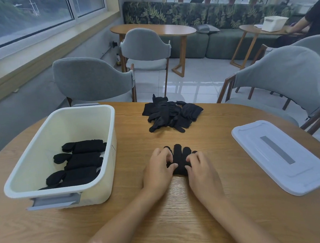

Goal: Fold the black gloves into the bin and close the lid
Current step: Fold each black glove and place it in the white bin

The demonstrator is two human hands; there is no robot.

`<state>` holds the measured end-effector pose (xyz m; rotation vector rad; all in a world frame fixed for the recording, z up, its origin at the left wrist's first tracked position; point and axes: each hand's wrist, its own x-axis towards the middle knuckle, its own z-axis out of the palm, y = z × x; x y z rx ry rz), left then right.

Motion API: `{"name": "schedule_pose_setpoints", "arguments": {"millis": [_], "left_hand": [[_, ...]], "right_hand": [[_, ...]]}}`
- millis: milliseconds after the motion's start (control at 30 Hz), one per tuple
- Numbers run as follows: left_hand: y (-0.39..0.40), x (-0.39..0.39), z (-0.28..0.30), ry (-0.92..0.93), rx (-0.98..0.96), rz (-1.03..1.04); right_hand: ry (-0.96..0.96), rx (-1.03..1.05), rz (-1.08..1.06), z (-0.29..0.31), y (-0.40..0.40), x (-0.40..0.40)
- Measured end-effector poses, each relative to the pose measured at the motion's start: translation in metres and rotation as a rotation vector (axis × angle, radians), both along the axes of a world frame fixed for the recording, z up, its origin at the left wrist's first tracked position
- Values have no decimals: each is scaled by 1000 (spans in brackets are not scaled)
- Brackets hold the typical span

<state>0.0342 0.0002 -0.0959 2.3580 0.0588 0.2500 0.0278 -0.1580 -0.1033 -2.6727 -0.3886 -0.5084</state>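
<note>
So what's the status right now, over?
Left hand, right hand both pinching flat black fabric glove. White plastic bin open. Nothing blocking.

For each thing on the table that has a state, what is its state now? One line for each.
bin: open, four folded gloves inside
folded gloves: lying in a row in the bin
lid: off, flat on the table right of the hands
glove pile: unfolded, loose heap
glove: flat on the table, gripped by both hands
left hand: grips the glove
right hand: grips the glove
</note>
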Motion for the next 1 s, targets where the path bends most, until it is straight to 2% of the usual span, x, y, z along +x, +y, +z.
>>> {"name": "schedule_pose_setpoints", "arguments": {"millis": [67, 133, 300, 467, 700, 867, 1000], "left_hand": [[-1, -1, -3, -33, 7, -26], [0, -3, -6, -61, 13, -50], [1, -4, -16, -157, 133, -106], [6, -4, -14, -179, 210, -169], [19, -25, -19, -262, 508, -359], [22, -35, -28, -420, 581, -425], [23, -40, -25, -373, 522, -403]], "right_hand": [[-119, -132, 117, -6, 0, -4], [-152, -201, 169, -9, -1, -7], [-79, -274, 177, -12, -5, -8], [-61, -308, 161, -13, -3, -7], [-24, -95, 121, -7, -1, -18], [54, 38, 93, -9, -5, -36], [108, 93, 133, -12, -5, -48]]}}
